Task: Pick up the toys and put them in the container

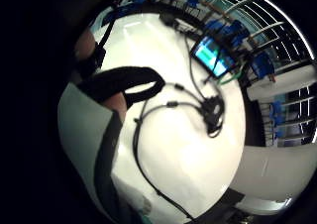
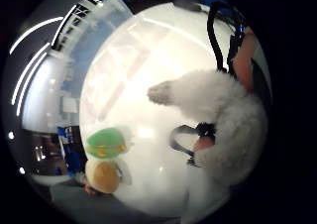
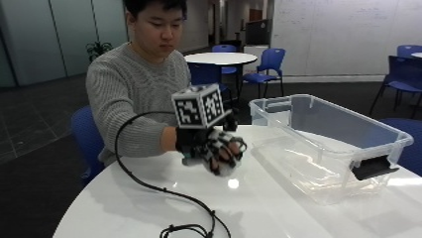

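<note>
Outside view: your gloved right hand (image 3: 212,148) is raised just above the white table (image 3: 277,208), fingers curled round a white fluffy toy (image 3: 227,163). The clear plastic container (image 3: 326,146) stands on the table on the far side of that hand from you, open at the top, with nothing visible inside it. Judge this as the carry step: the toy is lifted clear so that it can pass over the container's near wall.

Thumb side palm view: the fluffy toy (image 2: 218,115) fills the area next to the palm, which agrees with a grip. A green toy (image 2: 105,142) and a tan toy (image 2: 103,175) lie touching on the table, apart from the hand; they remain to be collected.

Little finger side palm view: only the table (image 1: 198,154) and a phone (image 1: 210,55) lying on it appear; no toy shows here.
</note>
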The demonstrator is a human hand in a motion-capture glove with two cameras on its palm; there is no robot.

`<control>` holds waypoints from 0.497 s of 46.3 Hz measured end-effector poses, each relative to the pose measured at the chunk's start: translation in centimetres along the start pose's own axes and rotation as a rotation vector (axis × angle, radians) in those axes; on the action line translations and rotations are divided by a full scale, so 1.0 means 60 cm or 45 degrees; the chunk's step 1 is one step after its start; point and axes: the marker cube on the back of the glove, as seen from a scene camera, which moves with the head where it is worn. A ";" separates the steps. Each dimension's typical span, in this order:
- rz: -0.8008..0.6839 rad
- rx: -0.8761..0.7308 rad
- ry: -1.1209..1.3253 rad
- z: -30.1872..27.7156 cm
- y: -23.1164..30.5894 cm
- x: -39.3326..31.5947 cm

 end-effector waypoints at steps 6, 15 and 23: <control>-0.042 0.083 -0.097 -0.110 -0.025 -0.005; -0.110 0.094 -0.084 -0.146 -0.055 -0.035; -0.195 0.000 -0.309 -0.137 -0.153 -0.149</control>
